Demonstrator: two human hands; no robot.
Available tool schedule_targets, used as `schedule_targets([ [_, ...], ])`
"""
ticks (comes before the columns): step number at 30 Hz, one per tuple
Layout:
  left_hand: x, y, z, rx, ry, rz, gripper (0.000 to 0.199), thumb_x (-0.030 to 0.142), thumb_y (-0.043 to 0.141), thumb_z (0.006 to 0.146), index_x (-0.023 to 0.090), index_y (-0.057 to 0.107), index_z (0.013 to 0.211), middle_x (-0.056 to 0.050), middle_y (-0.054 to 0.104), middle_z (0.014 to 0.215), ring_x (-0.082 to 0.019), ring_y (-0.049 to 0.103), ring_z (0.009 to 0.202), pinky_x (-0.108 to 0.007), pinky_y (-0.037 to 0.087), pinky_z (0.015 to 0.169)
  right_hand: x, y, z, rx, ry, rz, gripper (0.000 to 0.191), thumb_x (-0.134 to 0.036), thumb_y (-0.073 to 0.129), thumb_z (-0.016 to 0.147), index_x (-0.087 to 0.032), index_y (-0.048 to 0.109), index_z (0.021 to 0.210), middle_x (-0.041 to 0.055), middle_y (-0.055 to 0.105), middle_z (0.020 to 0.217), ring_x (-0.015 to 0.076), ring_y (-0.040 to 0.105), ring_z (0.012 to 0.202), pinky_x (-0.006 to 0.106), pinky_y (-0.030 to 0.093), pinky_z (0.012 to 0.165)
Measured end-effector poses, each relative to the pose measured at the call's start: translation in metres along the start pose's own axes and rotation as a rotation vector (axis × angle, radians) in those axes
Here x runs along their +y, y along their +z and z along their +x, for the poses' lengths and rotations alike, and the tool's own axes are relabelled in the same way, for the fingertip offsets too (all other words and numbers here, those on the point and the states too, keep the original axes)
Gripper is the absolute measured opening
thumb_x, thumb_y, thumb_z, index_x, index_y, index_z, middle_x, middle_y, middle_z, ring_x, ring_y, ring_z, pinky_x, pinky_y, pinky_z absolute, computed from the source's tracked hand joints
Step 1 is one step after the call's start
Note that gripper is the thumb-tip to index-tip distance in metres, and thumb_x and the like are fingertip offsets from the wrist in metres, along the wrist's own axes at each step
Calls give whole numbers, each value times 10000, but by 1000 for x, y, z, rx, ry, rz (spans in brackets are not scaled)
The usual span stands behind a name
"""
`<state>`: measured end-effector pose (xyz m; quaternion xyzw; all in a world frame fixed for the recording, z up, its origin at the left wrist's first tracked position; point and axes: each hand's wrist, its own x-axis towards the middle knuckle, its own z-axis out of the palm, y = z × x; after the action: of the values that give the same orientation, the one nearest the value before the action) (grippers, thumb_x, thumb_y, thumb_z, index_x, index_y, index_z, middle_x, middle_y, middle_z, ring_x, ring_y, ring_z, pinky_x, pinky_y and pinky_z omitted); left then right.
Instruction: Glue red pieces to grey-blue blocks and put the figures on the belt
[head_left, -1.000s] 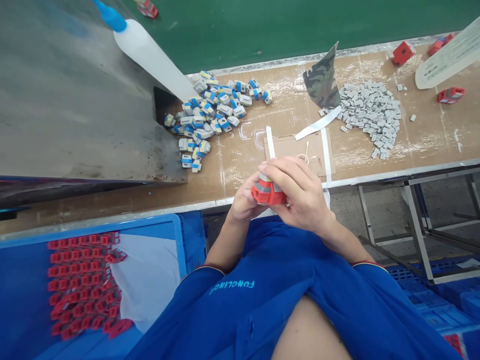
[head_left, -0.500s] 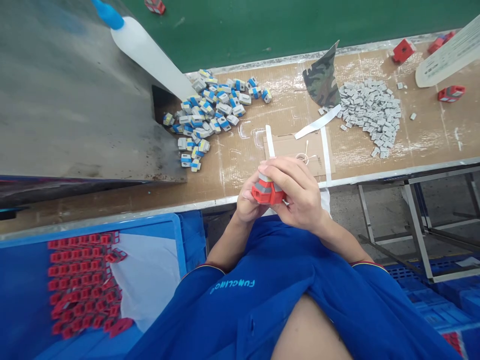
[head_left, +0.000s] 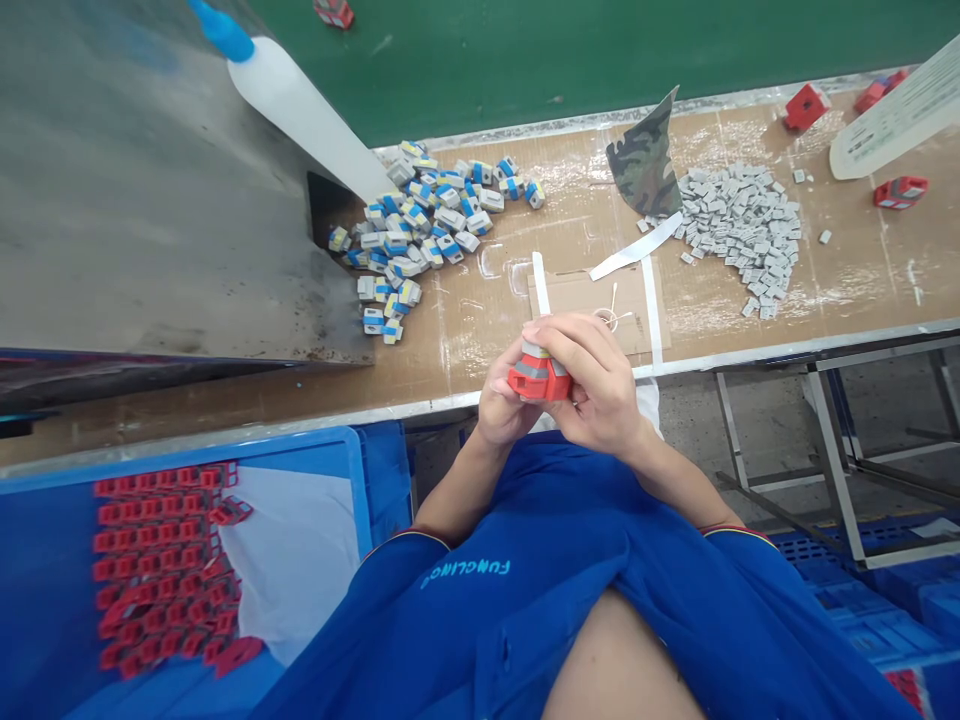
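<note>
Both my hands hold a small red and grey toy vehicle body [head_left: 538,378] just past the table's front edge. My left hand [head_left: 504,405] is closed round its left side and underside. From the right and above, my right hand [head_left: 596,375] grips it, with fingers curled over the top. A pale piece with some yellow shows under those fingertips; the rest of it is hidden. Behind my hands lies a cardboard pad [head_left: 577,290] edged with white tape, and a thin white loop [head_left: 613,318] rests on it.
Left on the table is a heap of grey, blue and yellow pieces [head_left: 431,215] beside a white bottle [head_left: 307,115]. Small grey tiles [head_left: 742,225] are piled right of a camouflage-patterned sheet [head_left: 646,155]. A blue crate [head_left: 352,500] with rows of red parts [head_left: 157,535] stands lower left.
The toy body is turned and tilted slightly in my hands, so more of its front and the pale piece on top show. Both hands keep their grip.
</note>
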<state>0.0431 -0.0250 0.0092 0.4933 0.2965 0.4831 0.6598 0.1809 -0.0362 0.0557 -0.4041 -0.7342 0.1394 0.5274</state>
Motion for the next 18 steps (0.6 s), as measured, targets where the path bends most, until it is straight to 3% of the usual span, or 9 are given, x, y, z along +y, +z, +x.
schedule_targets([
  [3, 4, 4, 3, -26, 65, -64, 728, 867, 598, 909, 206, 694, 1199, -33, 627, 787, -216, 729, 807, -358, 650, 718, 1, 1, -1, 3, 4, 3, 456, -256, 670, 1007, -277, 578, 1453, 106, 773, 1265, 309, 738, 1164, 543, 626, 998],
  [7, 6, 6, 4, -147, 101, -220, 608, 756, 611, 980, 221, 687, 1259, 1, 597, 732, -154, 661, 658, -286, 603, 605, 2, 1, -1, 26, -18, 25, 467, -241, 693, 993, -257, 588, 1448, 114, 774, 1263, 304, 738, 1169, 528, 624, 1007],
  [11, 2, 2, -1, -143, -14, -244, 736, 813, 626, 935, 216, 639, 1365, -10, 623, 766, -196, 705, 745, -332, 632, 685, 2, 1, -3, 40, -39, 38, 509, -201, 709, 973, -250, 588, 1464, 112, 774, 1275, 294, 736, 1178, 513, 621, 1018],
  [18, 4, 2, -2, -117, -70, -243, 742, 857, 665, 870, 209, 678, 1229, -24, 641, 762, -260, 757, 837, -418, 679, 788, 3, -3, -3, 15, -20, 65, 493, -234, 682, 992, -266, 587, 1474, 113, 768, 1299, 298, 731, 1202, 527, 618, 1026],
])
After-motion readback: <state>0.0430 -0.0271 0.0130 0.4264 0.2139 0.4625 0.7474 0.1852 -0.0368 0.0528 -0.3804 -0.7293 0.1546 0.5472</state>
